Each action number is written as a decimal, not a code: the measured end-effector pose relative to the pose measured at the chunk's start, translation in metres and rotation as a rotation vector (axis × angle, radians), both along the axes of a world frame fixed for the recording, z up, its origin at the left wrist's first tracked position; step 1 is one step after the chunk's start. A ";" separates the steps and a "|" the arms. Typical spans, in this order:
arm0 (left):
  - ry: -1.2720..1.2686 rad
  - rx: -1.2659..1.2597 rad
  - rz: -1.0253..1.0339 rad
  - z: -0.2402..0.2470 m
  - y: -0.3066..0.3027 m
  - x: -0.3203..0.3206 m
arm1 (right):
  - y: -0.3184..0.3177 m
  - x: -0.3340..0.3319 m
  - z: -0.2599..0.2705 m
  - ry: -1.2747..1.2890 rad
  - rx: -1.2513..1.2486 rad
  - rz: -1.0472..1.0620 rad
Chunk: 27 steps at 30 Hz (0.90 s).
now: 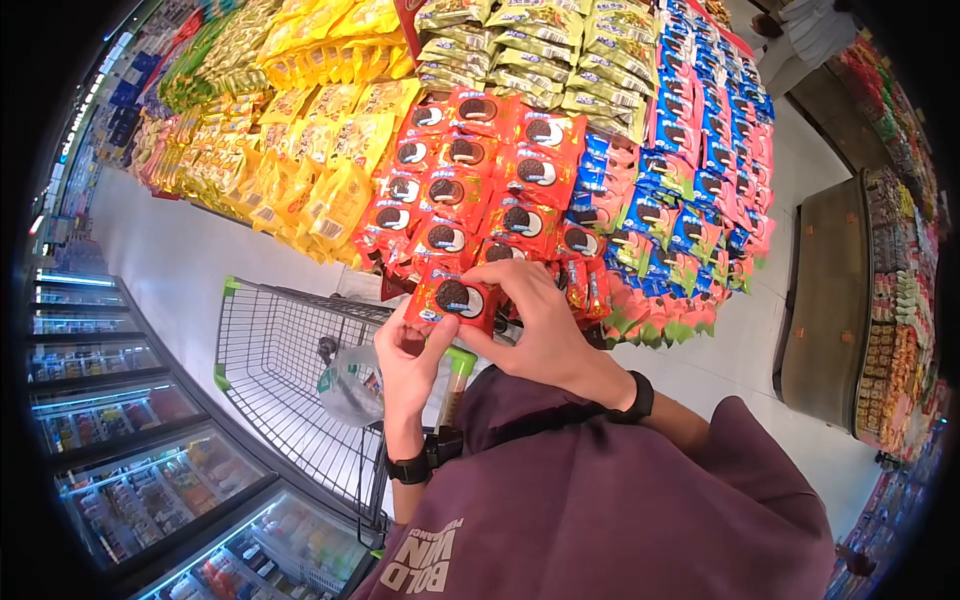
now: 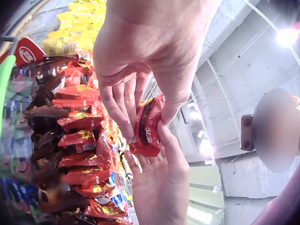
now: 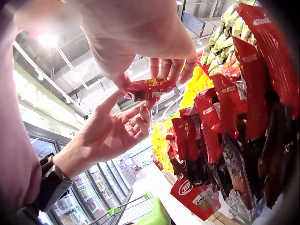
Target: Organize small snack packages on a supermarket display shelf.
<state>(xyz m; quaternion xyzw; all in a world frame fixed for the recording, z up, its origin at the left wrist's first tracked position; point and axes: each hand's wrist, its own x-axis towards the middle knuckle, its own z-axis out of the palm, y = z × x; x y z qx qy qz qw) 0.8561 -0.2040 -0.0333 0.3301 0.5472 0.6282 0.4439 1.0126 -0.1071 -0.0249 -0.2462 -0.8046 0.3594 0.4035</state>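
Between my two hands is a red cookie packet with a dark, cream-filled sandwich cookie printed on its front. My left hand pinches its near left edge, thumb on the front. From the right, my right hand grips the other end, fingers over the far edge. Seen from the left wrist, the packet is edge-on between both thumbs and fingers. The right wrist view shows the packet held above the shopping cart. Just beyond my hands, matching red packets hang in stacked rows.
A wire shopping cart with a clear plastic bag stands at my left front. Yellow packets and blue-and-pink packets flank the red ones. Freezers line the left; another display stand is across the right aisle.
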 end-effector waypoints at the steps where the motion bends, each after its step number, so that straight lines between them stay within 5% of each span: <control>1: -0.007 -0.002 -0.025 0.002 0.000 0.000 | 0.001 0.001 0.003 -0.021 0.011 0.017; 11: 0.046 0.143 -0.022 -0.022 0.006 0.006 | 0.006 0.012 0.025 -0.169 0.234 -0.007; 27: -0.100 0.077 -0.062 -0.011 0.009 0.012 | 0.003 0.015 0.022 -0.101 0.146 -0.064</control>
